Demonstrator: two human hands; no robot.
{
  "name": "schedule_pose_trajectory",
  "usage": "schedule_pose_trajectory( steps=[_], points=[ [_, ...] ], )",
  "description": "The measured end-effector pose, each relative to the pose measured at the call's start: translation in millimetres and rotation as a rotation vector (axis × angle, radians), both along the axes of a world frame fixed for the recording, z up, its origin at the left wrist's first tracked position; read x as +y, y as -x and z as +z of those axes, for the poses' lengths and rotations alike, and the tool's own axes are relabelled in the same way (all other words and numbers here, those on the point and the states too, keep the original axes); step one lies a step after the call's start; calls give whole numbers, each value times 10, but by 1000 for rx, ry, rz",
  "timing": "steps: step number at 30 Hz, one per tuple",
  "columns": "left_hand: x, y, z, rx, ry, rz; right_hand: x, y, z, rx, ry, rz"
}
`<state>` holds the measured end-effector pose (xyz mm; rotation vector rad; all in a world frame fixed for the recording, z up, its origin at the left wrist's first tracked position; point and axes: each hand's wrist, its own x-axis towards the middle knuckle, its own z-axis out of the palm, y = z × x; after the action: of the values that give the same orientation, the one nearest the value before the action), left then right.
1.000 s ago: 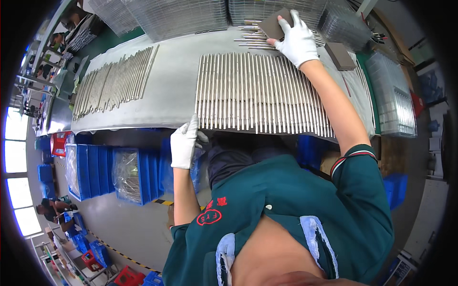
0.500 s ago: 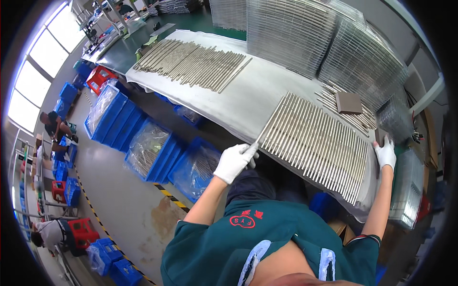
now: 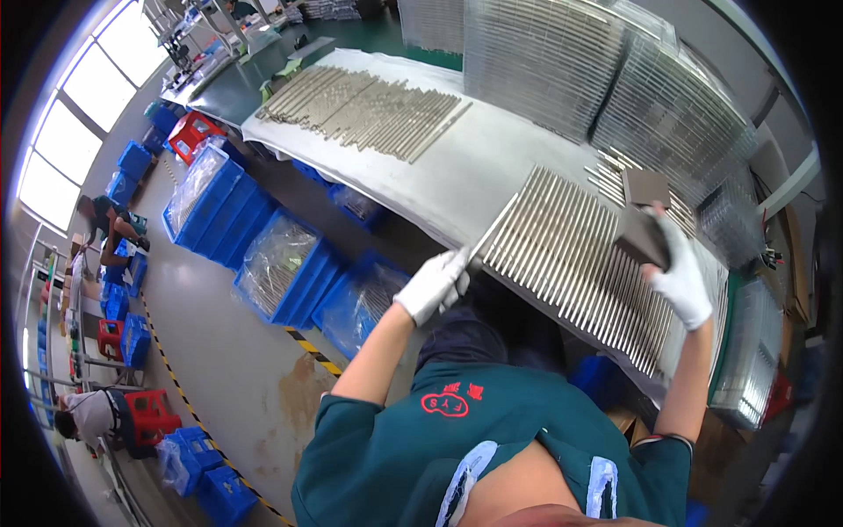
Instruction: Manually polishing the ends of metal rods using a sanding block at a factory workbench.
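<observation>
A row of slim metal rods (image 3: pixel 571 263) lies side by side on the white-covered table (image 3: pixel 492 167), their near ends along its front edge. My left hand (image 3: pixel 434 285), in a white glove, is closed at the row's left end, its fingertips at the near end of the outermost rod (image 3: pixel 497 223). My right hand (image 3: pixel 682 274), also gloved, grips a dark brown rectangular block (image 3: pixel 644 237) over the right part of the row; motion blurs it slightly. Just beyond it, a similar brown block (image 3: pixel 647 187) rests on a loose group of rods (image 3: pixel 606 180).
Another batch of rods (image 3: pixel 360 110) covers the table's far left. Stacked clear trays (image 3: pixel 540 70) stand along the back, and more clear trays (image 3: pixel 751 351) are at the right. Blue crates (image 3: pixel 294 272) stand on the floor at left. Two people sit farther left.
My right hand has moved left from the table's right edge to over the rods, with the brown block in it. My left hand has stayed almost in place.
</observation>
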<state>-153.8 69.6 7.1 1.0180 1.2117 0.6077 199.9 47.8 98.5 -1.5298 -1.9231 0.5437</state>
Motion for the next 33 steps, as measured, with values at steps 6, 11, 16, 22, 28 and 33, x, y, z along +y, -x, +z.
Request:
schedule_pose_trajectory(
  steps=[6,11,16,22,28,33],
  points=[
    [122,-108,-51,-92,-2,85,361,495,-54,-766,-109,380],
    [139,-127,-103,-143,1,112,396,558,-203,-565,-97,252],
    [122,-71,-153,-164,-3,69,323,569,-435,-705,-14,152],
    [135,-10,-172,-275,70,54,365,736,-270,-659,-143,189],
    [159,-54,-274,-60,-97,-14,877,1525,-255,-809,-493,451],
    [137,-58,-409,63,-327,8,735,1429,-248,-872,-411,462]
  ],
)
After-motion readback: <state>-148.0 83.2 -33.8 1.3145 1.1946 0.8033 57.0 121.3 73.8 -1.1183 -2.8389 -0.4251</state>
